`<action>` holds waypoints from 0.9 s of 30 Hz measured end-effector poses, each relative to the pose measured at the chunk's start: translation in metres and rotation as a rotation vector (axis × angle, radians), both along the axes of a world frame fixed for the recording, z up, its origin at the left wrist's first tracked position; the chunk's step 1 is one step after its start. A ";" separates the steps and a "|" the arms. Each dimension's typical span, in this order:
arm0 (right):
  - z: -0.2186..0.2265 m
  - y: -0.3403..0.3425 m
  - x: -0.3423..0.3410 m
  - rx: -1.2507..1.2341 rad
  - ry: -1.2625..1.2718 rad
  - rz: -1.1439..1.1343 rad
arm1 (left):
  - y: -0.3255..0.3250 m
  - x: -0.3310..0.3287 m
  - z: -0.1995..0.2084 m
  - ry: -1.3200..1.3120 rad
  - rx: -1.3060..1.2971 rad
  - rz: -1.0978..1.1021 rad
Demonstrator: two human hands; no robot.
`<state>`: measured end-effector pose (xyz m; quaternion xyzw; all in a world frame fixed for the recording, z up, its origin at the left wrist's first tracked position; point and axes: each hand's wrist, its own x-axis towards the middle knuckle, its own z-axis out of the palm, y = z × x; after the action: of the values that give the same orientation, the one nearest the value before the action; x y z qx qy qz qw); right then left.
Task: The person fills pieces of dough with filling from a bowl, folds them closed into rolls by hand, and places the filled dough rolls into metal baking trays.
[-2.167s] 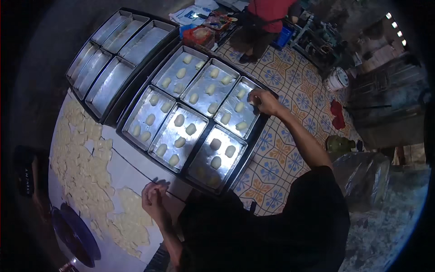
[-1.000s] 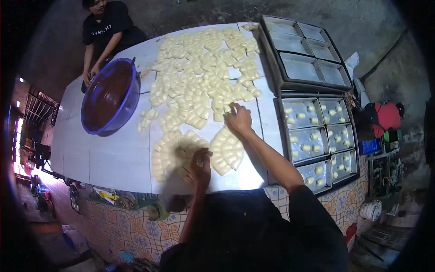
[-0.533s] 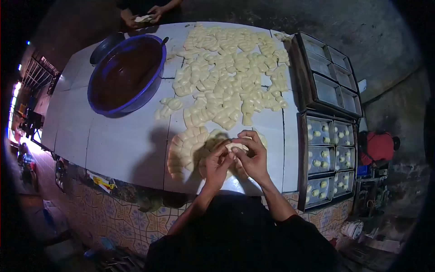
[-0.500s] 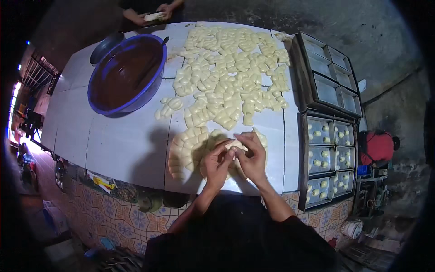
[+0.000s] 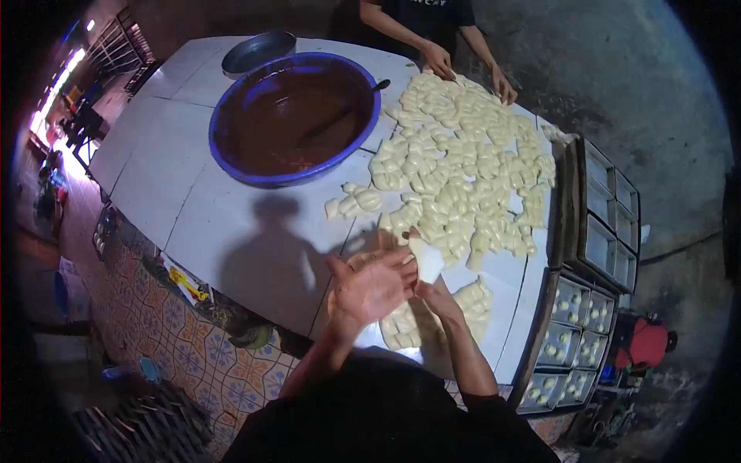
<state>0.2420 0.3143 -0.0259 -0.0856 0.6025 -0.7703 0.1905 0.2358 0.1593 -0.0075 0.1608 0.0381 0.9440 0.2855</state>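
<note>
Head cam: right hand [image 5: 435,293]'s pinching a dough flap [image 5: 428,262], left hand [image 5: 374,289]'s relaxed, gripping nothing, 6 pans [image 5: 580,330] have dough balls [image 5: 549,382], tons left on the table [image 5: 162,154].

a basin [image 5: 285,180] sits on the table [image 5: 154,154], far left, a utensil [image 5: 382,84] in it, a pan [image 5: 258,52] just behind; dough strips [image 5: 463,147] spread right of it; farther right stand far trays [image 5: 598,239] and near trays [image 5: 581,336], dough balls [image 5: 565,338] in the latter
</note>
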 end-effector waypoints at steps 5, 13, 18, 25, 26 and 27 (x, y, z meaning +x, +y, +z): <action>-0.014 -0.016 -0.026 -0.088 0.079 -0.098 | -0.088 -0.195 0.019 0.274 -1.070 0.702; -0.037 -0.011 -0.026 -0.151 -0.058 -0.200 | -0.133 -0.274 0.004 0.152 -2.168 -0.050; -0.033 -0.013 -0.033 -0.230 -0.012 -0.338 | -0.082 -0.182 0.020 0.470 -2.150 0.672; -0.031 -0.007 -0.008 -0.428 -0.380 -0.497 | 0.012 -0.038 0.001 -0.162 -1.081 0.222; -0.025 -0.004 0.001 -0.212 -0.171 -0.581 | 0.021 -0.024 0.007 -0.200 -1.051 0.186; -0.017 -0.001 0.009 0.009 0.035 -0.659 | 0.032 -0.008 0.018 -0.236 -1.071 0.234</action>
<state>0.2513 0.3134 -0.0428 0.1014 0.6044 -0.7862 -0.0792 0.2276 0.1911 0.0101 -0.1187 0.4977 0.8298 0.2228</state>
